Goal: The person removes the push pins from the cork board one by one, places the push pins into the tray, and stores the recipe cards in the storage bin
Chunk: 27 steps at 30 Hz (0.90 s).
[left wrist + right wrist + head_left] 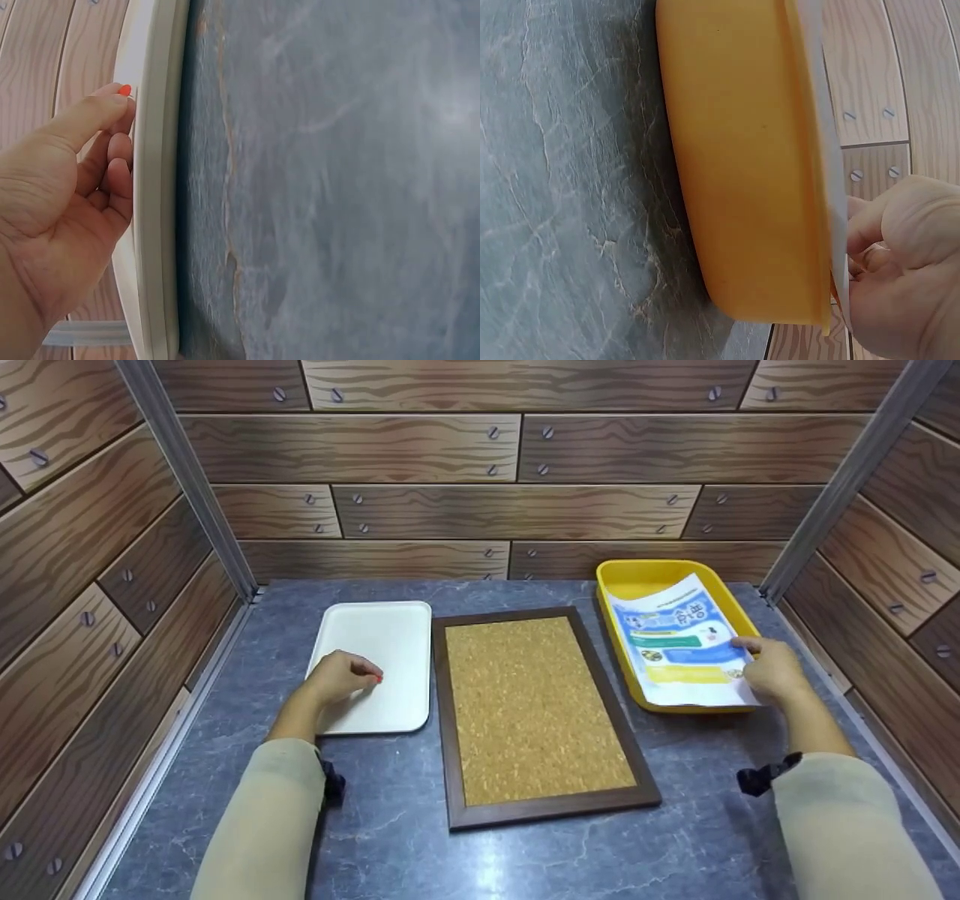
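Over the white tray point(401, 641), my left hand point(337, 679) pinches a small red push pin point(379, 679) between thumb and fingertips. The pin's red head point(124, 90) shows at the fingertips in the left wrist view. At the right, a printed sheet of paper point(675, 641) in blue, green and yellow lies across the yellow bin point(622, 574). My right hand point(772, 671) grips the sheet at its right edge, index finger over the print. The right wrist view shows the paper's edge point(838, 217) just above the bin's rim; some fingers are hidden there.
Between tray and bin lies a corkboard point(536, 712) with a dark brown frame, slightly turned. All of it stands on a grey marbled table point(390, 825). Wood-patterned walls point(420, 510) enclose the back and both sides.
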Tool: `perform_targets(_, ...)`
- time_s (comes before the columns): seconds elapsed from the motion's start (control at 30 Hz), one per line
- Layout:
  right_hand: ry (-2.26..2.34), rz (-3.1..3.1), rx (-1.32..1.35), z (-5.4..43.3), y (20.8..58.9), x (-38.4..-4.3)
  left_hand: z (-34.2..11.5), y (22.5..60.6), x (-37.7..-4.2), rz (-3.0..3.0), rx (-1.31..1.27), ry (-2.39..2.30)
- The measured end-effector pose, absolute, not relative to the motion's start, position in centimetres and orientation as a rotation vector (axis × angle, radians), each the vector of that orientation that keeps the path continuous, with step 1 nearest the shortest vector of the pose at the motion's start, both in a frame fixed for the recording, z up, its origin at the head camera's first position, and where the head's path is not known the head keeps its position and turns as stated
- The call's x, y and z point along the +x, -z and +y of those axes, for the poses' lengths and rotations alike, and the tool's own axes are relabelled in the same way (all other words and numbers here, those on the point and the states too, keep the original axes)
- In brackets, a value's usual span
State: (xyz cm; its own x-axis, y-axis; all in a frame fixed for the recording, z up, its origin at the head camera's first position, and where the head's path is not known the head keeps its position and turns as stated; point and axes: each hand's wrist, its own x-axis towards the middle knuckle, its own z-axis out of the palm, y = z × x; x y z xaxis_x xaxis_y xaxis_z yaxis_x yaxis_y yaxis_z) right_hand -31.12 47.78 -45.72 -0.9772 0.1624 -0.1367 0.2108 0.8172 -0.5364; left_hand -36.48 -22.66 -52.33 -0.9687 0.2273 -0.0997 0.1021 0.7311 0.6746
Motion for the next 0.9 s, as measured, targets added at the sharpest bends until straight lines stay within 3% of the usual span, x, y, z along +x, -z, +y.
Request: perform_targets(0.9, 0.665, 2.86, 0.165, 47.8, 46.6, -33.0, -22.7, 52.5, -36.3, 2.765, 0.283, -1.02)
